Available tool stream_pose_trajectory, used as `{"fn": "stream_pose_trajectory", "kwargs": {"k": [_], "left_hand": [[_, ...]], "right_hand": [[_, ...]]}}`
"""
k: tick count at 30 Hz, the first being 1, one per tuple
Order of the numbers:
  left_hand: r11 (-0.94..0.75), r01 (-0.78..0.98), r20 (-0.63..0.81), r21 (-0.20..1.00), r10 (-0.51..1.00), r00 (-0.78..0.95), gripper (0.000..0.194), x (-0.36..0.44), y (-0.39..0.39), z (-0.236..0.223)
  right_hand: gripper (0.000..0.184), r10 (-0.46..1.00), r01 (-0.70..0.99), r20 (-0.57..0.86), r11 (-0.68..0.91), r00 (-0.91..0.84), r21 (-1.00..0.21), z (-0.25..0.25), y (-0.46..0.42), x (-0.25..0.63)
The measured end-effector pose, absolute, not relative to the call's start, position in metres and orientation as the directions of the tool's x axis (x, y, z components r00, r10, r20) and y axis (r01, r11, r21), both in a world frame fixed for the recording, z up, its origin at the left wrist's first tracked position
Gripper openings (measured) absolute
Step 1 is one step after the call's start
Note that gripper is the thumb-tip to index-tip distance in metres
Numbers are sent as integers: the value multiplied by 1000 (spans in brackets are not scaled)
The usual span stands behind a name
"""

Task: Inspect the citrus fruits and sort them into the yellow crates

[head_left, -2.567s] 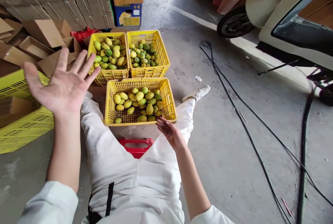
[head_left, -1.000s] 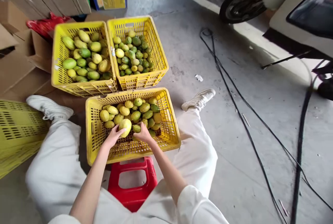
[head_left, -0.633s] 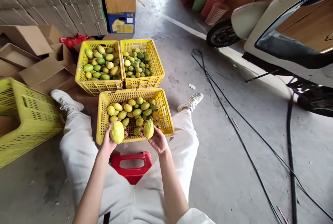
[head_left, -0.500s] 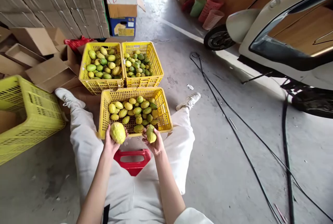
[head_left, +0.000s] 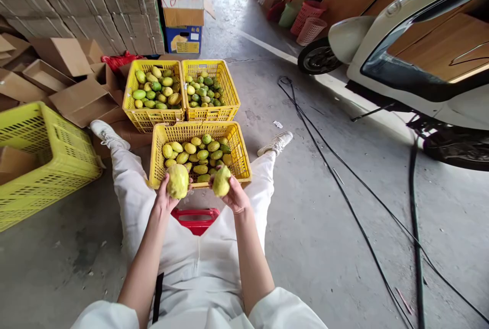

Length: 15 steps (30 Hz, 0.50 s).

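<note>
My left hand (head_left: 168, 197) is closed around a large, knobbly yellow fruit (head_left: 178, 181), its kind unclear to me. In my right hand (head_left: 234, 194) is a smaller yellow-green fruit (head_left: 221, 181) with a narrowed top. Both fruits are held up side by side, over the near edge of a yellow plastic crate (head_left: 244, 158). Inside that crate lie several yellow and green oval fruits (head_left: 202, 155). Behind it, touching each other, stand a left crate (head_left: 153, 121) with larger fruits and a right crate (head_left: 214, 113) with smaller, greener ones.
A red plastic piece with a handle slot (head_left: 196, 226) lies between my legs. At left are a tall yellow-green crate (head_left: 72, 166) and loose cardboard boxes (head_left: 82, 100). Black cables (head_left: 332, 161) cross the floor at right, near a parked scooter (head_left: 382, 54).
Both fruits have risen slightly toward me, and the right one has turned in my fingers. The view has shifted a little, moving the crates slightly up.
</note>
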<state>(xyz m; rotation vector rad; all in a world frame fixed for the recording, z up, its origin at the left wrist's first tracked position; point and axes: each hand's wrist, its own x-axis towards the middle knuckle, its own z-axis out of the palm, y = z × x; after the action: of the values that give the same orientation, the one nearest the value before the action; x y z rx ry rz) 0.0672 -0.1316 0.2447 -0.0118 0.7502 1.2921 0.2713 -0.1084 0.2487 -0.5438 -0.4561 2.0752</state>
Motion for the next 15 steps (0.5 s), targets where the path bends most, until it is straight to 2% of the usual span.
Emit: {"fn": "stream_pose_trajectory", "kwargs": {"k": [2, 4, 7, 11, 15], "left_hand": [[353, -851, -510, 390, 852, 119, 45, 71, -133, 246], [384, -848, -536, 365, 832, 145, 49, 74, -134, 249], [361, -871, -549, 333, 825, 132, 51, 74, -135, 255], [312, -881, -527, 356, 845, 86, 41, 75, -134, 261], [281, -891, -570, 357, 821, 31, 39, 83, -131, 258]], "right_hand": [[48, 798, -654, -223, -591, -560, -472, 240, -113, 267], [41, 738, -619, -296, -672, -606, -406, 235, -113, 261], [25, 742, -661, -383, -667, -550, -344, 239, -109, 258], [30, 849, -749, -369, -515, -379, -417, 259, -104, 264], [46, 891, -734, -286, -452, -352, -506, 266, -108, 270]]}}
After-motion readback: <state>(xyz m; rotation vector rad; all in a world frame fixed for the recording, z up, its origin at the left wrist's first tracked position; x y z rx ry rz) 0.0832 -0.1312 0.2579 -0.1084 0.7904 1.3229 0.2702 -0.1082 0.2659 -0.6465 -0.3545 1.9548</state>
